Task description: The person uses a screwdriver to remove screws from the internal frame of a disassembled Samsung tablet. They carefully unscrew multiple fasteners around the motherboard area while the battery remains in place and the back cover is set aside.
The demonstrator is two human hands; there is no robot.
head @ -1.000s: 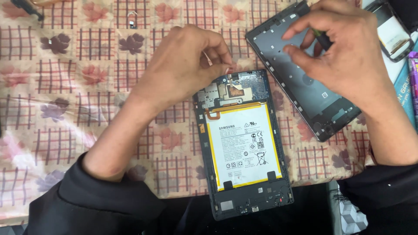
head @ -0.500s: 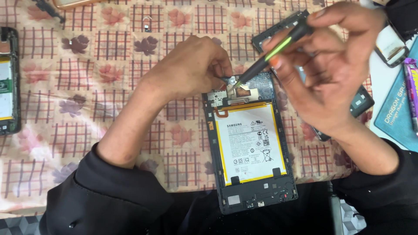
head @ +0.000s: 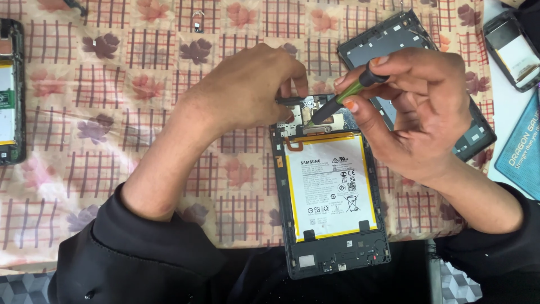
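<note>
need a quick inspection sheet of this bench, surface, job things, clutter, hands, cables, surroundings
surface: patterned cloth with flowers and checks covers the table.
job's things: opened tablet lies back-side up, white battery with yellow edging exposed; screwdriver tip is on the board area above the battery.
clutter: removed back cover upper right; another opened device at left edge; opened phone top right; small metal part near top.
hands: left hand rests on the tablet's top edge; right hand grips the screwdriver.
cables: nothing seen.
surroundings: blue mat at right; black sleeves below.
</note>
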